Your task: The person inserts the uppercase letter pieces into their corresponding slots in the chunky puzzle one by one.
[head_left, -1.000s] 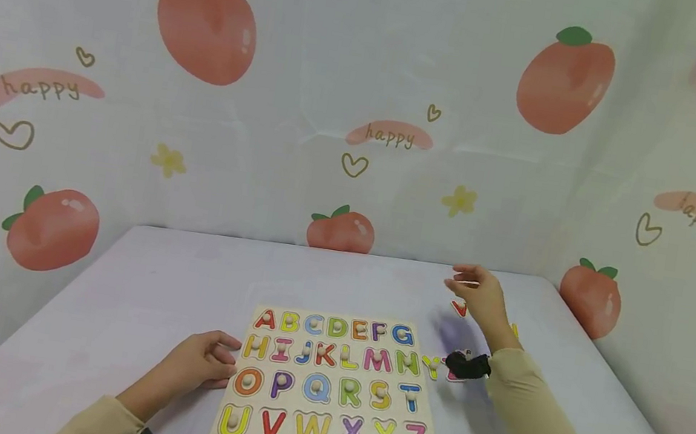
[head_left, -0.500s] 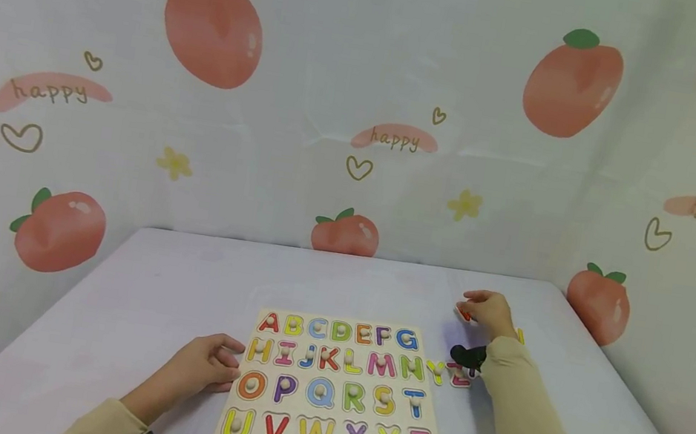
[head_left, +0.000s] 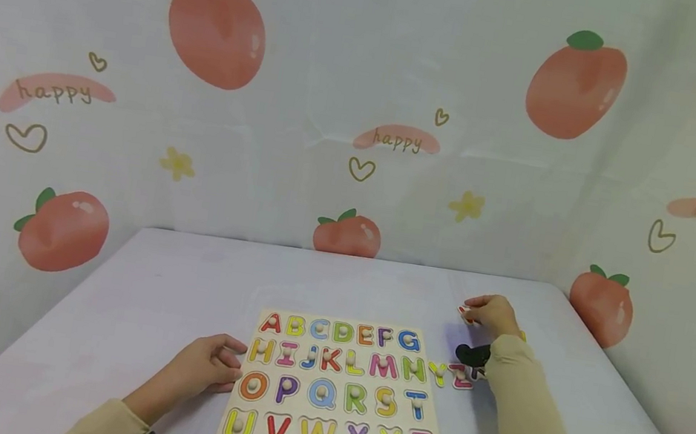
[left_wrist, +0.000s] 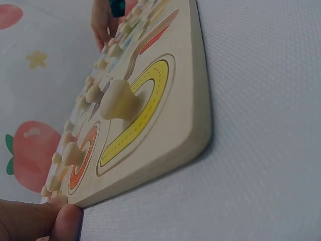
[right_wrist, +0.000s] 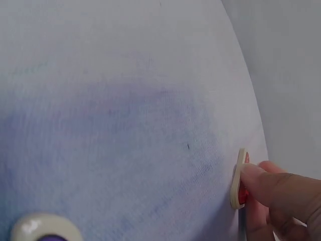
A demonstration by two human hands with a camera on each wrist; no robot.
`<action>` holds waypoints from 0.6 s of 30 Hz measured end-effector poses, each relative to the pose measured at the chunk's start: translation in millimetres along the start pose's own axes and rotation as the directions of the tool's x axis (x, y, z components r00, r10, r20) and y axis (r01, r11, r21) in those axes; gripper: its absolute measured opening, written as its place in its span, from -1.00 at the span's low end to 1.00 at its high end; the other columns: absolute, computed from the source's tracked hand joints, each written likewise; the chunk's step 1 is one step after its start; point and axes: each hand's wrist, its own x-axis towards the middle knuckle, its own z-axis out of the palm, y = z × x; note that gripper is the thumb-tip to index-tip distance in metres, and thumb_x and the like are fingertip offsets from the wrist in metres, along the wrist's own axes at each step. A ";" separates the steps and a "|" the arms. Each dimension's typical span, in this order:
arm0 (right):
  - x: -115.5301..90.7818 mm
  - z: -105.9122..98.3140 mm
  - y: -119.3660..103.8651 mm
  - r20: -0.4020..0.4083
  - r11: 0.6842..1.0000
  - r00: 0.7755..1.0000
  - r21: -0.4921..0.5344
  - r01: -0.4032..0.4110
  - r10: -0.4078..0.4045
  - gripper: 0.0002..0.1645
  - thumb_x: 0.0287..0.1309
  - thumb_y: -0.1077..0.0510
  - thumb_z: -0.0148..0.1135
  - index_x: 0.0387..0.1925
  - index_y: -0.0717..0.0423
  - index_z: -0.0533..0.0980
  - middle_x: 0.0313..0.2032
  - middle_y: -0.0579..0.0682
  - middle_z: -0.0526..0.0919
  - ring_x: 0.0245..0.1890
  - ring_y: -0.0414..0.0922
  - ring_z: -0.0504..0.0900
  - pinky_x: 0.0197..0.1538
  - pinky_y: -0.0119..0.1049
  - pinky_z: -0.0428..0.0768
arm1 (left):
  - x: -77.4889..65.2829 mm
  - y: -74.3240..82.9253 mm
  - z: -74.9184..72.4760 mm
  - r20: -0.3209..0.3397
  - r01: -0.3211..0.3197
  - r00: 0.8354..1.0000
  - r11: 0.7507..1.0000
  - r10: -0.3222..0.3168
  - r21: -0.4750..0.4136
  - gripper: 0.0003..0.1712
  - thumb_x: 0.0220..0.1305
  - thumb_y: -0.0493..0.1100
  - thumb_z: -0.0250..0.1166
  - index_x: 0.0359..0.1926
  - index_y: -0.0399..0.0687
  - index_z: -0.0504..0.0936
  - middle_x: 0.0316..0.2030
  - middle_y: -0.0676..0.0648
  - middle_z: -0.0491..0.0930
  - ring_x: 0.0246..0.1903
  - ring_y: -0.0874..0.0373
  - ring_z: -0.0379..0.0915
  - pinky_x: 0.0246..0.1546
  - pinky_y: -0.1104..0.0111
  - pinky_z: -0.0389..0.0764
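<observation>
A wooden alphabet puzzle board [head_left: 358, 417] lies on the table. Knobbed letters fill its upper rows, and a knobbed U stands in the bottom row. V, W, X, Y and Z there show as knobless recesses. My left hand [head_left: 206, 364] rests its fingers against the board's left edge; its fingertips [left_wrist: 67, 218] touch the rim near a corner. At the far right, my right hand [head_left: 491, 315] pinches a red letter puzzle piece [right_wrist: 238, 186] between thumb and fingers. That piece is tilted up on edge, and its letter is partly hidden by the thumb.
Beside the board's right edge lie a yellow Y piece [head_left: 437, 374] and a pink Z piece [head_left: 462, 378]. A yellow piece [head_left: 522, 336] is mostly hidden behind the right wrist. A cream rounded thing with purple [right_wrist: 45, 228] shows low in the right wrist view. A patterned curtain [head_left: 275, 161] stands behind.
My right hand has come down onto the red piece at the far right and taken it between thumb and fingers. The left hand stays at the board's edge. The head view has shifted slightly.
</observation>
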 end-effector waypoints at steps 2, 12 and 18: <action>1.9 -1.1 1.5 0.011 1.000 1.000 0.004 0.001 -0.001 -0.67 0.11 0.31 0.30 -0.05 0.33 0.59 -0.32 0.06 0.67 -0.38 -0.14 0.54 -0.34 -0.41 0.50 | -0.3 0.4 0.2 0.000 -0.001 1.000 1.000 0.001 0.003 -0.55 0.07 -0.43 0.37 0.03 -0.34 0.53 -0.34 -0.13 0.53 -0.44 0.16 0.53 -0.43 0.33 0.71; -8.1 -6.9 -11.2 -0.012 0.993 0.994 -0.058 0.107 -0.108 -0.71 0.12 0.24 0.33 -0.13 0.33 0.62 -0.36 0.03 0.73 -0.38 -0.18 0.58 -0.28 -0.34 0.51 | 2.2 -0.6 0.5 0.008 0.000 1.000 1.000 -0.001 0.012 -0.54 0.07 -0.43 0.37 0.04 -0.35 0.52 -0.34 -0.13 0.52 -0.44 0.17 0.52 -0.43 0.33 0.71; -23.3 -1.1 -34.6 0.034 0.972 0.972 -0.030 0.232 -0.231 -0.67 0.17 0.08 0.34 -0.10 0.21 0.64 -0.29 -0.04 0.75 -0.16 -0.02 0.61 0.06 -0.03 0.50 | 4.1 -2.8 -0.1 0.016 0.000 1.000 1.000 0.000 0.008 -0.54 0.08 -0.44 0.37 0.05 -0.36 0.51 -0.34 -0.14 0.52 -0.44 0.17 0.52 -0.42 0.32 0.72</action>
